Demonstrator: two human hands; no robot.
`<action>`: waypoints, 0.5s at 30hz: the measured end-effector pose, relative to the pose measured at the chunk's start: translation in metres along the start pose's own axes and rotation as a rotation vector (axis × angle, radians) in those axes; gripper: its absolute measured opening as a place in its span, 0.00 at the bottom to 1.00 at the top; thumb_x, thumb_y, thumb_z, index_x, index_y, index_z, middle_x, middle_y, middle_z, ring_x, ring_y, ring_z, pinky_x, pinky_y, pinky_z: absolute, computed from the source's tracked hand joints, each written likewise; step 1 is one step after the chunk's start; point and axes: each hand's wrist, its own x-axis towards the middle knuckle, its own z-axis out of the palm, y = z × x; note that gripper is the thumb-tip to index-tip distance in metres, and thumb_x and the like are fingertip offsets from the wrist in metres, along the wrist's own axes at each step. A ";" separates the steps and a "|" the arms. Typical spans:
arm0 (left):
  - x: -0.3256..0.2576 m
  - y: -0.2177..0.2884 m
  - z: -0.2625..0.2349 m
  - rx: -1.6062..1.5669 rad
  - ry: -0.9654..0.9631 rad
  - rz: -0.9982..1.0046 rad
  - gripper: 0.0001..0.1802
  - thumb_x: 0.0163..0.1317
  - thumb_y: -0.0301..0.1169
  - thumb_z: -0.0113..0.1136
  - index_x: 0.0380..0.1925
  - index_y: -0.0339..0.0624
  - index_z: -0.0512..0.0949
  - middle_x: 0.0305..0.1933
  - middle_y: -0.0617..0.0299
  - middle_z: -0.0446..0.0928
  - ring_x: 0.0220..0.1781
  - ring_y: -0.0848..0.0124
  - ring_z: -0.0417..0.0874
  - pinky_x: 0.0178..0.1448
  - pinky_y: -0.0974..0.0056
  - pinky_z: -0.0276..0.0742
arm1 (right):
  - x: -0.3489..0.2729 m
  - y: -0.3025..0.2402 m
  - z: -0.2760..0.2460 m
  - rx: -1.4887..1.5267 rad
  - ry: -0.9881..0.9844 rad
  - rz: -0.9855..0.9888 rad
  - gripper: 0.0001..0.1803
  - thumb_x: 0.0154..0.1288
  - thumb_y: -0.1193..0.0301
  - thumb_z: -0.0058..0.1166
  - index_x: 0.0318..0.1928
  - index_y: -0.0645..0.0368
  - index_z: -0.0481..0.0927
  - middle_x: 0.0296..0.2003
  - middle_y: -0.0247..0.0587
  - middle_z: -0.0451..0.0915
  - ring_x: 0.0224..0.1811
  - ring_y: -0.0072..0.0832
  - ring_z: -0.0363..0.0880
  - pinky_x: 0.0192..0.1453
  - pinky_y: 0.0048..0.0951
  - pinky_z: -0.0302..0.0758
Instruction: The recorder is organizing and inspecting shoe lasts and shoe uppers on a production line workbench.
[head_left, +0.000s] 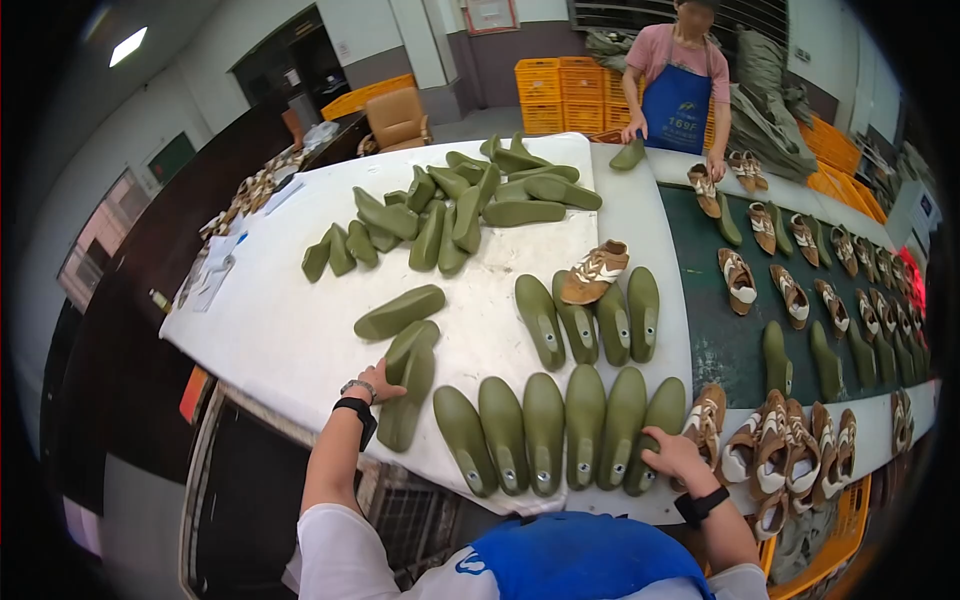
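My left hand (378, 383) grips the edge of a green shoe last (408, 400) on the white table, with another last (412, 338) against its far end. Beyond these lies a loose last (400, 312). My right hand (674, 455) is closed on the heel end of the rightmost last (664, 408) in the near row. Several lasts (544, 430) stand side by side in that row, heel ends toward me. Farther back is a shorter row of lasts (643, 310), with a brown and white sneaker (595, 272) resting across it.
A heap of green lasts (466, 215) covers the table's far part. To the right, brown sneakers (790, 295) and lasts line a dark green belt (715, 345); more sneakers (770, 445) cluster beside my right hand. A co-worker (675, 90) in a blue apron handles a last and a sneaker.
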 end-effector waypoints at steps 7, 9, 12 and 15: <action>0.082 -0.040 0.018 -0.412 -0.299 0.329 0.66 0.36 0.52 0.72 0.64 0.37 0.36 0.61 0.44 0.59 0.63 0.59 0.62 0.66 0.60 0.57 | -0.004 -0.028 -0.003 0.027 0.068 0.170 0.25 0.52 0.60 0.48 0.54 0.42 0.68 0.31 0.56 0.78 0.38 0.50 0.77 0.46 0.45 0.73; 0.071 -0.007 0.017 -0.478 -0.302 0.455 0.68 0.37 0.52 0.71 0.63 0.30 0.31 0.64 0.40 0.53 0.66 0.57 0.57 0.67 0.62 0.54 | -0.005 -0.034 -0.003 0.006 0.089 0.237 0.26 0.51 0.61 0.49 0.54 0.44 0.68 0.32 0.56 0.78 0.38 0.51 0.76 0.47 0.45 0.72; 0.068 0.001 0.023 -0.623 -0.369 0.495 0.68 0.41 0.51 0.69 0.62 0.28 0.27 0.66 0.39 0.46 0.69 0.57 0.50 0.68 0.63 0.50 | 0.006 -0.042 -0.005 -0.039 0.064 0.263 0.26 0.51 0.62 0.49 0.55 0.45 0.67 0.33 0.56 0.78 0.39 0.51 0.76 0.47 0.44 0.72; 0.068 0.014 0.018 -0.583 -0.448 0.629 0.65 0.46 0.52 0.65 0.62 0.28 0.27 0.67 0.37 0.43 0.69 0.57 0.50 0.68 0.64 0.49 | 0.010 -0.041 -0.008 -0.057 0.033 0.325 0.28 0.51 0.62 0.50 0.56 0.48 0.65 0.35 0.58 0.77 0.40 0.51 0.76 0.48 0.44 0.72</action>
